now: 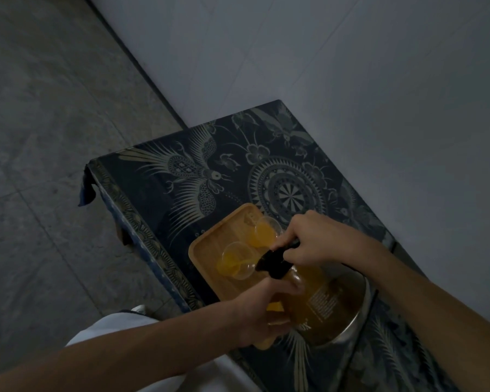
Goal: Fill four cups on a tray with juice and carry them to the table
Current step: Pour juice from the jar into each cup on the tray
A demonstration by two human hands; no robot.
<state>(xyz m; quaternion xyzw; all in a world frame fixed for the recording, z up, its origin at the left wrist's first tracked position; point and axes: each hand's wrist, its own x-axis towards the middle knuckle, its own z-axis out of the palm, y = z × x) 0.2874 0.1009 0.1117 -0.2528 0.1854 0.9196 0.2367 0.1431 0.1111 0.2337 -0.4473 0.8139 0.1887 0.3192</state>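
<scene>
A wooden tray (210, 247) lies on the dark patterned cloth of a low table (159, 176). Two clear cups show on it: the near one (235, 260) takes orange juice from a tilted glass jug (323, 301) with a black spout, the far one (266, 230) holds juice. My right hand (314, 239) grips the jug's black handle at the top. My left hand (260, 315) holds the jug's body from the near side, covering the tray's near end. Any other cups are hidden behind the hands and jug.
The table stands against a pale wall (351, 80) on its far and right sides. Grey tiled floor (40, 137) lies to the left. My white-clad leg (111, 332) is close to the table's near edge.
</scene>
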